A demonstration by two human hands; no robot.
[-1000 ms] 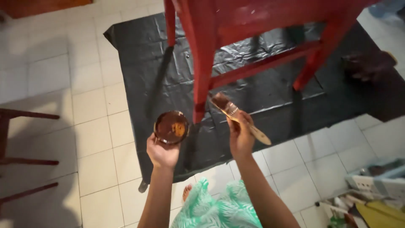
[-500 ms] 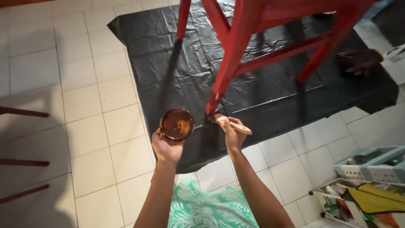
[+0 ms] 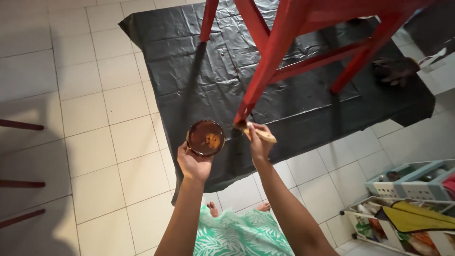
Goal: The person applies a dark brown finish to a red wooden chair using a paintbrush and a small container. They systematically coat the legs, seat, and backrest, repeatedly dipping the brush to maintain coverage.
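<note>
White tile floor (image 3: 90, 142), black sheet (image 3: 294, 95). Right hand (image 3: 259, 144) clamped on brush (image 3: 253, 132), bristles touching red leg (image 3: 265, 71) foot; left hand (image 3: 194, 163) grips paint tin (image 3: 205, 138) just left.

The floor (image 3: 95, 142) is made of pale square tiles with thin grey joints. A black plastic sheet (image 3: 213, 80), wrinkled and a little shiny, lies flat on it. On the left edge, three dark red bars (image 3: 19, 185) of some furniture come into view. In the lower right corner stands a white cart (image 3: 403, 208) with basket shelves, and a yellow cloth (image 3: 417, 220) hangs over it. The light is soft; a wide grey shadow falls on the tiles at the left.
</note>
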